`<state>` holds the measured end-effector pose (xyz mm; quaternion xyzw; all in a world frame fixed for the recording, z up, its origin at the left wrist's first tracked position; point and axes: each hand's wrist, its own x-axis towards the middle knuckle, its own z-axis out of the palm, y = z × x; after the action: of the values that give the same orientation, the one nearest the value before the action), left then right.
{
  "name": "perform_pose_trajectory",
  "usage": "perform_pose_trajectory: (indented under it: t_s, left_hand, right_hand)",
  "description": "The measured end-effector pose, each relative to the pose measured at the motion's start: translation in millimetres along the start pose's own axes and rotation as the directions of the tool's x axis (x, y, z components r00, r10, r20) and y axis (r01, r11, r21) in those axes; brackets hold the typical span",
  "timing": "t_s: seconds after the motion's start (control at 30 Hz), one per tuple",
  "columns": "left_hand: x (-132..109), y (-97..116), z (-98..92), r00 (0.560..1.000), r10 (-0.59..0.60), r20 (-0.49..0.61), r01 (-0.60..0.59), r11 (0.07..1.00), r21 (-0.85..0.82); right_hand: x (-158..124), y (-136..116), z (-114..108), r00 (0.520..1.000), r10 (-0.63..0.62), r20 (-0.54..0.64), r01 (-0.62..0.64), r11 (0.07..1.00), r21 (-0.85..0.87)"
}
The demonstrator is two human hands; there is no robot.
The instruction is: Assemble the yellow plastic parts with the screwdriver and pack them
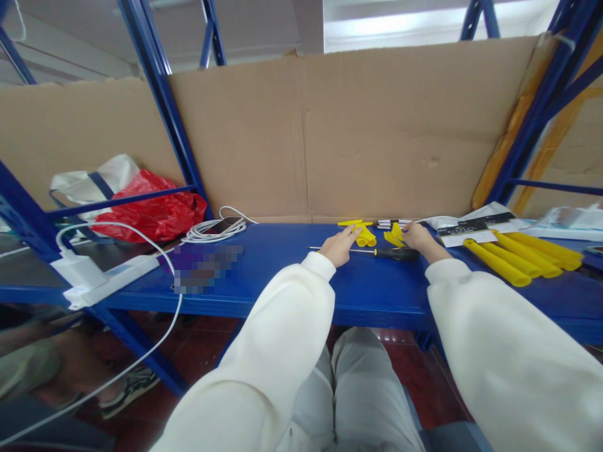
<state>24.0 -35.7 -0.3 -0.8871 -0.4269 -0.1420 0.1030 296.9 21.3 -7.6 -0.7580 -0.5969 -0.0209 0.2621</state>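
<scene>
My left hand (340,247) reaches over the blue shelf with its fingers stretched out, their tips at a small group of yellow plastic pieces (365,235). My right hand (420,241) has its fingers curled together at another yellow plastic piece (394,236) and appears to pinch its edge. In front of both hands lies a screwdriver (398,253) with a black and yellow handle, its thin metal shaft pointing left beneath my left hand. Small black and white items (387,223) lie behind the yellow pieces, too small to name.
Several long yellow tubes (522,257) lie at the right beside a black and white printed card (490,227). At the left are a coiled white cable (214,231), a power strip (113,280) and a red plastic bag (155,207). A cardboard panel (353,132) closes the back.
</scene>
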Motion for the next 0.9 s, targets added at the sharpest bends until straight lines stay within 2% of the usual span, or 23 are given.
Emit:
perform_pose_trajectory:
  t_s: [0.2, 0.4, 0.73, 0.9]
  left_hand:
    - [-1.9, 3.7, -5.2, 0.999, -0.023, 0.028, 0.023, 1.0, -0.01]
    - [-0.8, 2.0, -2.6, 1.0, -0.02, 0.023, 0.02, 0.999, -0.027]
    - [1.7, -1.4, 1.8, 1.0, -0.007, 0.016, 0.008, 0.999, -0.046]
    - [0.9, 0.9, -0.8, 0.999, -0.015, 0.035, 0.017, 0.998, -0.056]
  right_hand:
    - [0.0, -1.3, -1.0, 0.995, 0.016, 0.103, -0.007, 0.996, -0.085]
    - [11.5, 6.4, 5.7, 0.973, -0.107, 0.206, 0.132, 0.985, -0.115]
    - [14.7, 8.9, 12.2, 0.943, -0.265, 0.199, 0.254, 0.964, 0.079]
    - [14.6, 6.2, 13.4, 0.942, -0.277, 0.189, 0.249, 0.956, 0.159]
